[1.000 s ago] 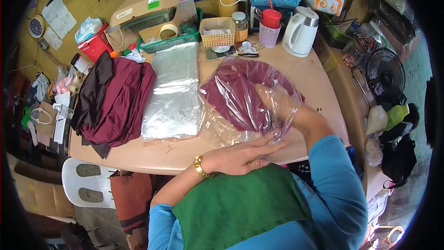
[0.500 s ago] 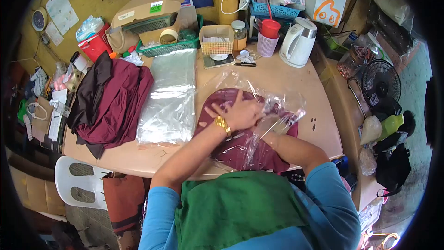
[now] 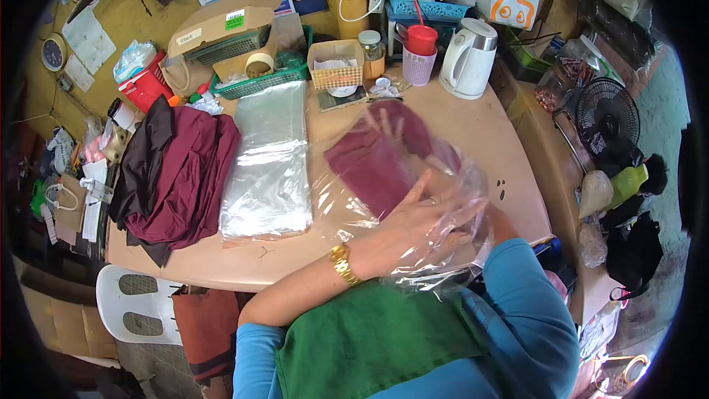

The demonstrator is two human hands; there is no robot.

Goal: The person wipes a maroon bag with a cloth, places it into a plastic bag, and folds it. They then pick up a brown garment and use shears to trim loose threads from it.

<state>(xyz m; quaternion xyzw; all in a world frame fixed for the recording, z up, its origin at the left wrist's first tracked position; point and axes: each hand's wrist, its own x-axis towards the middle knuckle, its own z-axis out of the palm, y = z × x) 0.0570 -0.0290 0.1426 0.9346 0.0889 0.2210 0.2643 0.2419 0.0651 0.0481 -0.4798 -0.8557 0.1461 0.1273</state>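
Note:
My left hand [image 3: 425, 229], with a gold watch at its wrist, lies with fingers apart against the near part of a clear plastic bag [image 3: 461, 247]. From the right, my right forearm runs into the bag. Inside, blurred behind the plastic, my right hand [image 3: 395, 133] is on a maroon cloth [image 3: 369, 166] with its fingers over the upper part; its thumb is hidden. The cloth looks gathered and angled within the bag.
A maroon and black cloth pile [image 3: 185, 177] and a stack of clear plastic bags [image 3: 269, 170] lie left. Behind are a green basket [image 3: 258, 87], a woven basket [image 3: 336, 74], a jar [image 3: 371, 55], a pink cup [image 3: 419, 66] and a white kettle [image 3: 469, 59].
The maroon cloth has shifted up and away from the table's near edge. My right hand has moved farther forward inside the bag; my left hand has come back toward my body.

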